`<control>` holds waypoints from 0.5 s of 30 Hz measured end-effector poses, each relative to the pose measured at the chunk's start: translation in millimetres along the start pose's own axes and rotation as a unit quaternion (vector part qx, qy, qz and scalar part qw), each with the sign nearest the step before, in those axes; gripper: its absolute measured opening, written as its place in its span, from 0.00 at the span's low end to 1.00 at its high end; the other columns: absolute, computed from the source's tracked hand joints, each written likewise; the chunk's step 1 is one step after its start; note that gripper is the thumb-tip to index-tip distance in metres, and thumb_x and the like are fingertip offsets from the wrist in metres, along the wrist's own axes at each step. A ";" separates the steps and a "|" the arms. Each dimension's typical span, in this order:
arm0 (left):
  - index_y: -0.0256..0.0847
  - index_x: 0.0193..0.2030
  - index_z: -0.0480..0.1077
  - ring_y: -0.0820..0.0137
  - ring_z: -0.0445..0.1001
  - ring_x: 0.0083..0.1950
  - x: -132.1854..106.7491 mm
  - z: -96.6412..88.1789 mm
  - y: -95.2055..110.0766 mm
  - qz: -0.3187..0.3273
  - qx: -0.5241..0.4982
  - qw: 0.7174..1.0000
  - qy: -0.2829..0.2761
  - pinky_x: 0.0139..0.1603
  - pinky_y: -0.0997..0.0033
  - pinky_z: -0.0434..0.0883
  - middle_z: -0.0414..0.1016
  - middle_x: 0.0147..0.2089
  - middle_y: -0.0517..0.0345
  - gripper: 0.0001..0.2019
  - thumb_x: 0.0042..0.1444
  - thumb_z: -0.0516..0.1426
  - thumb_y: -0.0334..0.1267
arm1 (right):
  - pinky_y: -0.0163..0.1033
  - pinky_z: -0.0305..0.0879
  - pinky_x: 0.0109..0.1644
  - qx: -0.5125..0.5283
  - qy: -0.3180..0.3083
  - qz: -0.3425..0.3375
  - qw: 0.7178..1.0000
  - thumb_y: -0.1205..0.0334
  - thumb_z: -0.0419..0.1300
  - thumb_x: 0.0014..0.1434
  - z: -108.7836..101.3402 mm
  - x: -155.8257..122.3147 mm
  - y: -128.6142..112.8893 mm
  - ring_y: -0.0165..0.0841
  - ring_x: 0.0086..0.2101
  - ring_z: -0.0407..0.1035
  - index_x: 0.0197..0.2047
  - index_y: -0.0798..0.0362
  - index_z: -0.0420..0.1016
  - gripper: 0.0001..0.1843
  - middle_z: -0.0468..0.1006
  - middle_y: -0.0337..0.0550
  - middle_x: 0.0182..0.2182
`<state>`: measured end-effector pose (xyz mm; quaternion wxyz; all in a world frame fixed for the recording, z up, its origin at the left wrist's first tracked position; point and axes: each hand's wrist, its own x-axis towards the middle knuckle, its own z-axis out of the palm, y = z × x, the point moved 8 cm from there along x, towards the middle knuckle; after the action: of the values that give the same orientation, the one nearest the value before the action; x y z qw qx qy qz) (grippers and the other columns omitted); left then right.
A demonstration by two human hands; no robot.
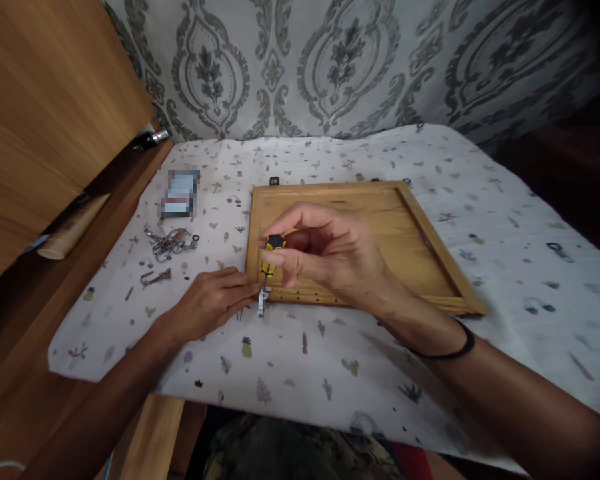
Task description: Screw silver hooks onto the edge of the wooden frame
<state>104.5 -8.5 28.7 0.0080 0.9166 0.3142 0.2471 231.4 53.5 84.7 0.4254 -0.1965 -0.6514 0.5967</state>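
Note:
A small screwdriver (275,243) with a yellow and black handle stands nearly upright in my right hand (330,250), gripped between thumb and fingers. Its tip meets a silver metal hook (261,303) at the near left corner of a wooden framed board (360,220). My left hand (220,297) lies at that same corner, fingers together, their tips against the hook and the frame's edge. A row of small dark holes runs along the frame's near side. My right hand covers part of the board.
Several metal hooks (170,243) lie in a pile on the left, with a single hook (155,277) nearer. Behind them is a blurred phone-like object (180,193). A tan tube (73,227) rests on the wooden shelf. Patterned cloth (300,373) covers the surface.

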 end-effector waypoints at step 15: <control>0.38 0.61 0.73 0.70 0.76 0.34 0.7 -1.8 1.3 0.008 0.007 1.000 0.012 0.34 0.72 0.75 0.81 0.37 0.56 0.15 0.73 0.53 0.37 | 0.30 0.66 0.20 -0.029 0.013 -0.004 0.999 0.56 0.77 0.52 -1.8 -2.0 5.0 0.23 0.21 0.64 0.34 0.51 0.73 0.17 0.72 0.31 0.24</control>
<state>104.8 -9.4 30.8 -0.0043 0.9159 0.3090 0.2561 232.7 54.1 79.2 0.4303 -0.2138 -0.6637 0.5732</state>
